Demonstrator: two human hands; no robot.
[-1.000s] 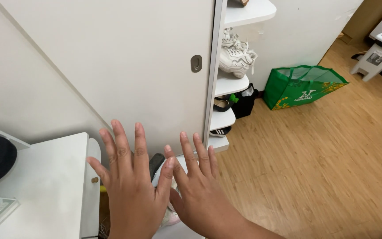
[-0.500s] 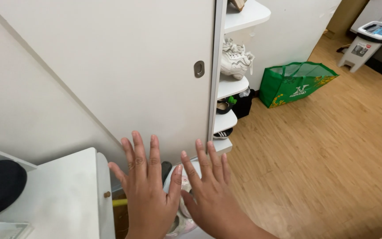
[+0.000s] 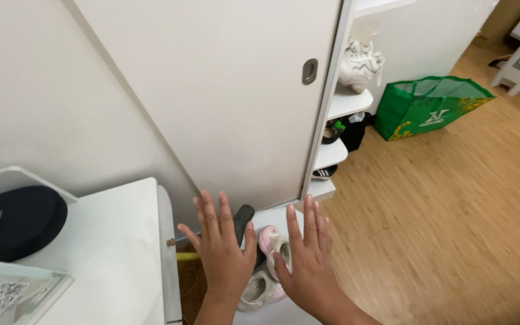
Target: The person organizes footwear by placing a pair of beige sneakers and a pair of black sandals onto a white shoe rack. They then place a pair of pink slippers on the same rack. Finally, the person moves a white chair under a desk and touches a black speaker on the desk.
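My left hand [image 3: 224, 256] and right hand [image 3: 309, 265] hang side by side in front of me, palms down, fingers spread flat and gripping nothing. Under them, on the low white ledge [image 3: 323, 189] at the foot of the cabinet, lies a pair of pink and white shoes [image 3: 266, 271]; my palms cover part of the pair, and I cannot tell whether my fingers touch it or float just above. A black shoe [image 3: 243, 215] stands on end just behind, between my left fingers and the sliding door [image 3: 224, 96].

At my left is a white tabletop [image 3: 112, 253] with a black round cushion [image 3: 16, 219] by its far left edge. Beside the door the shelves [image 3: 347, 102] stand open, with white sneakers [image 3: 361, 63] on an upper one and dark shoes [image 3: 332, 132] lower down. A green bag [image 3: 428, 105] sits on the wood floor [image 3: 452, 229], near the shelves.

I judge the danger small but real: with both hands this flat, a grab at the shoes would be clumsy, and a careless sweep could tip the black shoe over or push the pair off the ledge. My left wrist is near the tabletop's right edge and could knock it
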